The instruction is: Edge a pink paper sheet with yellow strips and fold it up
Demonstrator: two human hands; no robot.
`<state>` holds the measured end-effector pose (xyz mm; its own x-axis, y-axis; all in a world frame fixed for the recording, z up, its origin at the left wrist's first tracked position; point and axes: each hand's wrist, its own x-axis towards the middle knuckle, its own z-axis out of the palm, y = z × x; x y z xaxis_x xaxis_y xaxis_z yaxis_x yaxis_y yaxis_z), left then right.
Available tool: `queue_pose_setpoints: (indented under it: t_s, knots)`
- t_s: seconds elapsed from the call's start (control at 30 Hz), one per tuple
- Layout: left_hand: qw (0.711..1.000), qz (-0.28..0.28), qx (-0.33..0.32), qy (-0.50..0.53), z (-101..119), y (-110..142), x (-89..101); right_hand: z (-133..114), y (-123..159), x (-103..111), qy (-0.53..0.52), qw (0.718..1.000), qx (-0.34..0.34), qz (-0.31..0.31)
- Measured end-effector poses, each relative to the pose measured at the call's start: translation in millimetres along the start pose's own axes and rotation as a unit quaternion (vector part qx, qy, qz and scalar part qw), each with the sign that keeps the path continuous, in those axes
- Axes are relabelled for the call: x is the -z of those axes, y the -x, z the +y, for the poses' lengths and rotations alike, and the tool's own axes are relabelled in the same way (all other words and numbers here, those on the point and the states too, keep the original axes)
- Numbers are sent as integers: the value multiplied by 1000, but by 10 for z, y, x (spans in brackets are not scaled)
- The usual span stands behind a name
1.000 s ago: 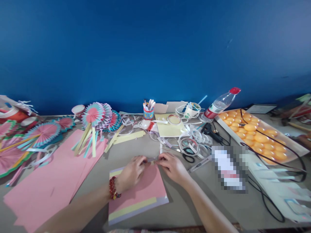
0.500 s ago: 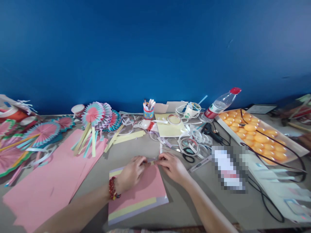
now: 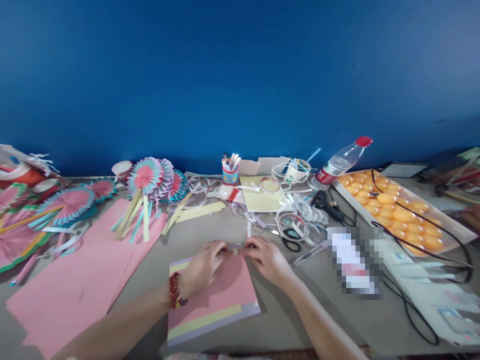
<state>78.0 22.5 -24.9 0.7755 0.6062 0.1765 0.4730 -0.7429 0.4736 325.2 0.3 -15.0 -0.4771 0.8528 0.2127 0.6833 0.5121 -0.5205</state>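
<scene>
A pink sheet of paper (image 3: pixel 221 297) with yellow and lavender bands along its edges lies on the table in front of me. My left hand (image 3: pixel 205 267) rests over the sheet's upper part, its fingers curled and pinching at the far edge; a red bead bracelet circles the wrist. At the far right corner, my right hand (image 3: pixel 265 256) has thumb and fingers pressed together on the same edge. Both hands' fingertips nearly meet, and they partly hide the yellow and lavender strip there.
Large pink sheets (image 3: pixel 86 280) and pleated paper fans (image 3: pixel 144 177) lie left. Behind are a pen cup (image 3: pixel 230 175), tape rolls (image 3: pixel 292 227), black-handled scissors (image 3: pixel 291 244) and a utility knife (image 3: pixel 309 253). Rightward stand a bottle (image 3: pixel 339 162), a glue gun (image 3: pixel 326 204) and a tray of orange balls (image 3: pixel 403 212) with cables.
</scene>
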Motion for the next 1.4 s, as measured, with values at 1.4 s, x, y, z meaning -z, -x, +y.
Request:
queue_pose_setpoints:
  t_s: [1.4]
  knots:
    - [978,74,26,191,196,-84,285,-194,36,42,58,998,-34,9]
